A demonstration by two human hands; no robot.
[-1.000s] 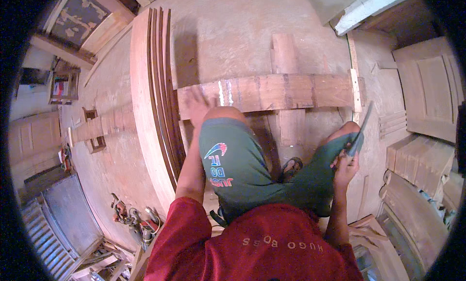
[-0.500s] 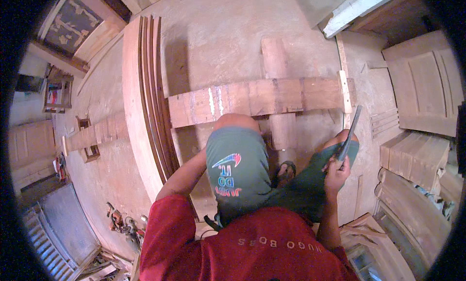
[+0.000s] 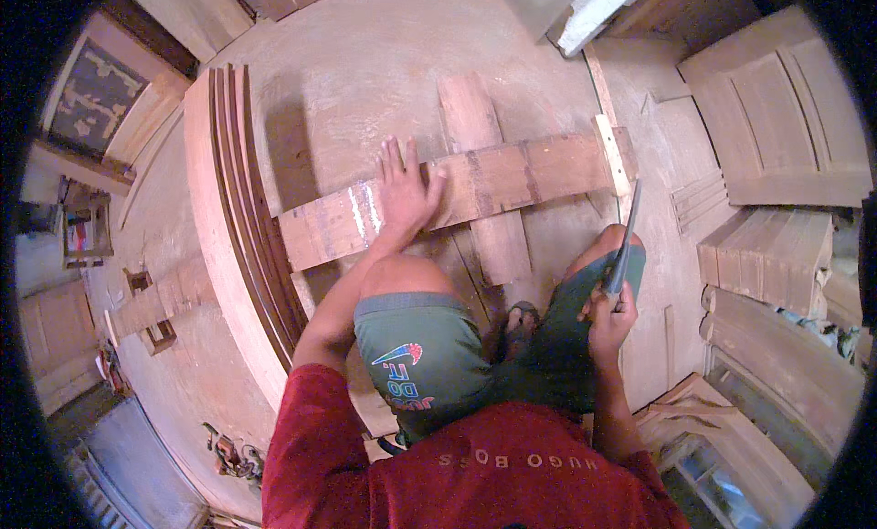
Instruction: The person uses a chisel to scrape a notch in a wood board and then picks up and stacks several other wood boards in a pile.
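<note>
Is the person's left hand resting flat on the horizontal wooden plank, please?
Yes, the left hand lies palm down with fingers spread on the horizontal plank, while the right hand holds a dark flat tool.

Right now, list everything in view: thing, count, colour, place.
crossed planks: 2, reddish brown, floor centre, one across the other
thin strip: 1, pale, on the long plank's right end
curved wooden frame: 1, brown, left of the planks
panelled doors: several, brown, right side
power tools: a few, lower left, too small to tell apart
left hand: flat on the long plank
right hand: grips a long dark blade, over the right knee
</note>
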